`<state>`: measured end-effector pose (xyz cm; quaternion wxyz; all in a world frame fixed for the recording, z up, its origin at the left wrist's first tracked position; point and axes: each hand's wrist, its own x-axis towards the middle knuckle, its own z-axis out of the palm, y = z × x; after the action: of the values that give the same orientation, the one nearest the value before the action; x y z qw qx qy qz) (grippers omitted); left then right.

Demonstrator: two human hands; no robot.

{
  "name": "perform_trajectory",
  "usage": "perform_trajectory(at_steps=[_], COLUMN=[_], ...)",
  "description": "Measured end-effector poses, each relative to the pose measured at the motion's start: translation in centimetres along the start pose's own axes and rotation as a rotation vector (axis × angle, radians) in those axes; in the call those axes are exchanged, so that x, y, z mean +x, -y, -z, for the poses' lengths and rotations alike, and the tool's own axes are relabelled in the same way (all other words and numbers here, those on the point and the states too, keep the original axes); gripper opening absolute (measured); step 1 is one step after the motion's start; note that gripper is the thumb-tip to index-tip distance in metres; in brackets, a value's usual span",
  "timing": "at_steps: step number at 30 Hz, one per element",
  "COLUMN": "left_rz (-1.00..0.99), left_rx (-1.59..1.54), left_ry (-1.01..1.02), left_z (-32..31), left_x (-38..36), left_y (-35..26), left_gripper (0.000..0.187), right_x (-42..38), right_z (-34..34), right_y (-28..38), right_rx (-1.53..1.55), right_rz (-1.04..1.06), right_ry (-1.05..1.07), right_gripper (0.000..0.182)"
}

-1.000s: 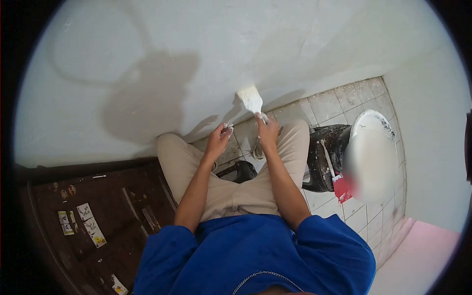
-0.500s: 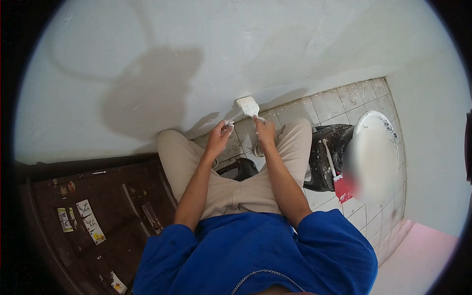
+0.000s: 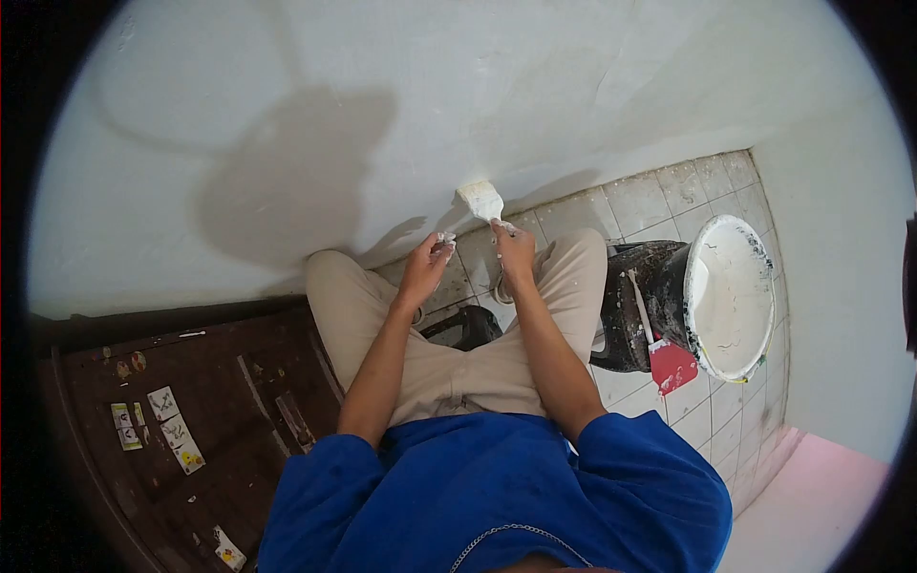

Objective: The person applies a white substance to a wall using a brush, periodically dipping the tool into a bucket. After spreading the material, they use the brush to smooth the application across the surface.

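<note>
My right hand (image 3: 515, 250) is closed round the handle of a white paintbrush (image 3: 481, 201), whose wide bristles touch or nearly touch the pale wall (image 3: 430, 105) close to its foot. White smears mark the fingers of both hands. Over my knee, to the left of the brush, my left hand (image 3: 427, 267) has curled fingers with white stuff at their tips; whether they hold something is too small to tell.
At the right a bucket (image 3: 700, 306) of white paint stands on the tiled floor (image 3: 635, 205). Beside it are a red scraper (image 3: 672, 368) and a black, paint-spotted object (image 3: 621, 329). A dark wooden panel with stickers (image 3: 220, 411) lies at the left.
The paintbrush has shifted very slightly up along the wall, with my right hand. My left hand has hardly moved.
</note>
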<state>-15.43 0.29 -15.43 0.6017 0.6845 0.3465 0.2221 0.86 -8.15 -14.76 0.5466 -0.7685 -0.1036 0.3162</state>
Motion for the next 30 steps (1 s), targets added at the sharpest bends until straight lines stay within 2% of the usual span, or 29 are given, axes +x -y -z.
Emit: perform_trajectory(at_steps=[5,10,13,16,19,21,25,28,30], left_rz=[-0.02,-0.028,0.001,-0.009,-0.012,-0.014,-0.031,-0.014,0.041], left_rx=[0.008,-0.009,-0.029,-0.037,-0.056,-0.033,-0.031,0.051,0.03], left_ry=[-0.006,0.003,0.009,0.004,-0.006,-0.01,-0.018,-0.023,-0.02], left_z=[0.0,-0.1,-0.3,-0.2,-0.1,-0.1,-0.2,0.3,0.4], left_x=[0.0,0.0,-0.1,0.1,0.1,0.0,0.2,-0.5,-0.3], left_y=[0.1,-0.1,-0.5,0.0,0.2,-0.4,0.1,-1.0,-1.5], left_gripper=[0.023,0.022,0.021,0.021,0.021,0.021,0.02,0.02,0.02], right_x=[-0.4,-2.9,-4.8,-7.0,-7.8,-6.1,-2.4,-3.8,-5.0], right_z=[0.1,1.2,2.3,3.5,4.1,2.6,-0.2,0.0,0.3], right_y=[1.1,6.2,9.7,13.3,14.8,12.1,2.2,1.6,4.4], right_rx=[0.026,0.034,0.077,0.345,0.37,0.262,-0.046,-0.101,0.053], right_rz=[0.074,0.187,0.182,0.198,0.251,0.237,0.182,0.085,0.252], right_ry=[0.004,0.015,-0.001,-0.002,0.009,0.013,0.036,0.041,0.022], right_gripper=[0.035,0.034,0.03,0.027,0.025,0.026,0.027,0.032,0.033])
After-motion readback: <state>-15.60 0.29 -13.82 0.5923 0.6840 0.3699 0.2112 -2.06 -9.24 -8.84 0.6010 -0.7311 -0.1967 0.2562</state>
